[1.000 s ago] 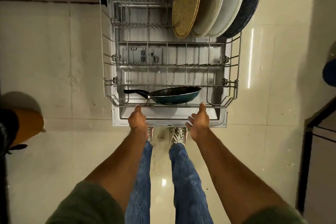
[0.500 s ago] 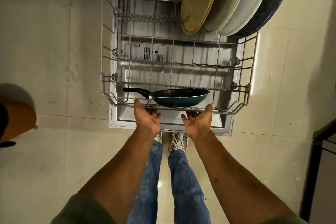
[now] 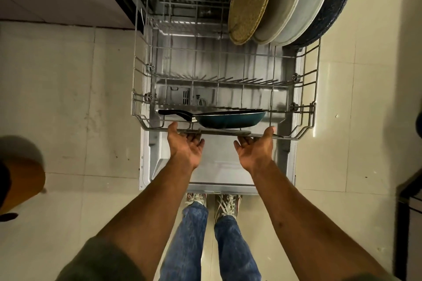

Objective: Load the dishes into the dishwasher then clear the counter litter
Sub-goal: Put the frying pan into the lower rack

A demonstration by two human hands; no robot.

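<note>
The dishwasher's lower wire rack (image 3: 296,138) stands pulled out over the open door (image 3: 219,166). A teal frying pan (image 3: 228,118) with a black handle lies along the rack's front. At the back right stand several large plates on edge: a woven tan one (image 3: 251,2), white ones (image 3: 296,0) and a dark speckled one (image 3: 335,2). My left hand (image 3: 186,147) and my right hand (image 3: 255,148) are palm-up against the rack's front rail, thumbs at the rail and fingers just below it, holding nothing else.
My feet (image 3: 214,201) stand at the door's near edge on pale floor tiles. An orange rounded object (image 3: 22,180) sits at the left edge. A dark furniture frame (image 3: 408,212) borders the right side. A dark cabinet edge runs along the upper left.
Both hands turned from knuckles-up on the rail to palm-up against it. The rack with the pan slid away from me, baring more of the door.
</note>
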